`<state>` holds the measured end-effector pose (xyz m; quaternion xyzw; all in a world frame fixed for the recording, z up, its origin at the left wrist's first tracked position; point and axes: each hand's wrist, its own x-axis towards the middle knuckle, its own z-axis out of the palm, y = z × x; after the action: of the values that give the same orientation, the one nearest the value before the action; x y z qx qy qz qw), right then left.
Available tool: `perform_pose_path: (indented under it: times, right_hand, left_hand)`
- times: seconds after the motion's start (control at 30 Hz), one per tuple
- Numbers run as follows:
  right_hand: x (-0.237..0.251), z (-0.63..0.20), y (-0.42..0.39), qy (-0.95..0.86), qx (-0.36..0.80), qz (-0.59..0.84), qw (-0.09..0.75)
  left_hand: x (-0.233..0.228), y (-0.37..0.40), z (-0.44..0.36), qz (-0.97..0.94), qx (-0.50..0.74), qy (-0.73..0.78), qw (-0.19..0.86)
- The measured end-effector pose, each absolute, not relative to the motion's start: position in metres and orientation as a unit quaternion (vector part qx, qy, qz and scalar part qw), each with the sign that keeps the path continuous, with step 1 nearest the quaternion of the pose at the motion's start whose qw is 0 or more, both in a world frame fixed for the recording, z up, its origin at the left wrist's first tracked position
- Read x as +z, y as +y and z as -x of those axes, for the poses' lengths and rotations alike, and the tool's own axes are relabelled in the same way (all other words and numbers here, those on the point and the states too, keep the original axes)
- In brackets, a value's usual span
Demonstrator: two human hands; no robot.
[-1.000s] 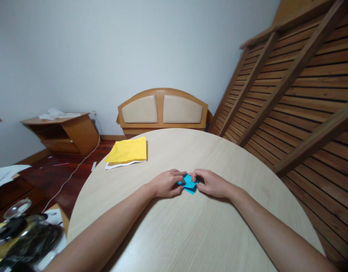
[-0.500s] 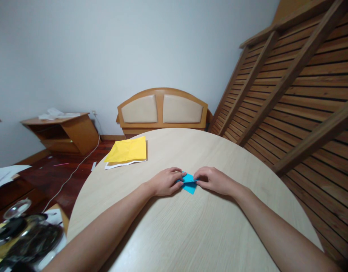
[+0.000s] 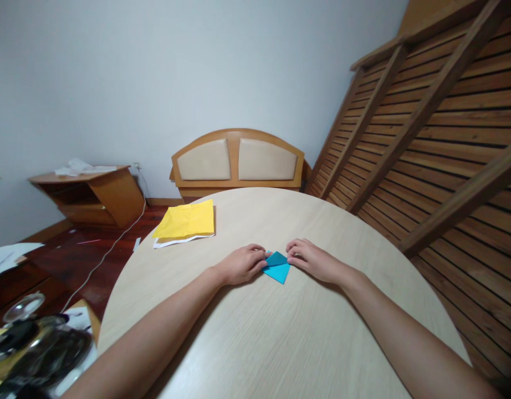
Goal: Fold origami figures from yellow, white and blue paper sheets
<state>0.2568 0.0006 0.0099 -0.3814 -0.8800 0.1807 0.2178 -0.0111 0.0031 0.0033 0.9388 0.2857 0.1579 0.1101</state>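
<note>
A small piece of folded blue paper (image 3: 278,271) lies on the round table between my hands, one corner pointing toward me. Its upper part is a darker blue flap, with a crease running across the middle. My left hand (image 3: 243,264) pinches the paper's left corner, fingers bent over the edge. At the opposite corner, my right hand (image 3: 313,259) has its thumb and fingers closed on the edge. The fingertips hide both side corners of the paper.
Yellow paper (image 3: 187,219) over white sheets lies at the table's (image 3: 322,343) far left. Behind the table stands a headboard (image 3: 239,160). A slatted wooden frame (image 3: 425,138) leans on the right. A low cabinet (image 3: 89,194) and a cluttered surface (image 3: 43,343) are on the left.
The paper's upper flap has swung up and back, so the crease and more of the lower part now show. My right hand has shifted slightly up.
</note>
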Motion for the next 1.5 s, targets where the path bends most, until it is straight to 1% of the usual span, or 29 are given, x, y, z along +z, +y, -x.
perform_pose_path:
  times: [0.17, 0.4, 0.53, 0.7, 0.9, 1.2, 1.33, 1.5]
  right_hand:
    - [0.003, -0.253, 0.001, -0.865, 0.172, 0.431, 0.191]
    - [0.001, -0.243, -0.003, -0.845, 0.125, 0.485, 0.184]
    - [-0.001, -0.240, -0.004, -0.851, 0.092, 0.477, 0.200]
    - [0.004, -0.234, -0.005, -0.874, 0.077, 0.426, 0.222]
    - [0.006, -0.229, -0.006, -0.906, 0.066, 0.358, 0.215]
    - [0.005, -0.231, -0.005, -0.905, 0.089, 0.353, 0.220]
    - [0.005, -0.230, -0.005, -0.897, 0.108, 0.361, 0.231]
    - [0.005, -0.228, -0.005, -0.877, 0.151, 0.377, 0.255]
  left_hand:
    - [0.000, 0.004, 0.011, -0.929, 0.173, 0.304, 0.123]
    - [-0.005, 0.002, 0.011, -0.896, 0.222, 0.328, 0.199]
    - [-0.005, 0.003, 0.012, -0.905, 0.224, 0.313, 0.179]
    - [-0.007, 0.008, 0.011, -0.923, 0.223, 0.272, 0.156]
    - [-0.011, 0.011, 0.011, -0.931, 0.234, 0.249, 0.127]
    - [-0.010, 0.009, 0.011, -0.930, 0.215, 0.282, 0.100]
    - [-0.009, 0.008, 0.008, -0.915, 0.232, 0.303, 0.131]
    - [-0.008, 0.007, 0.004, -0.878, 0.266, 0.336, 0.214]
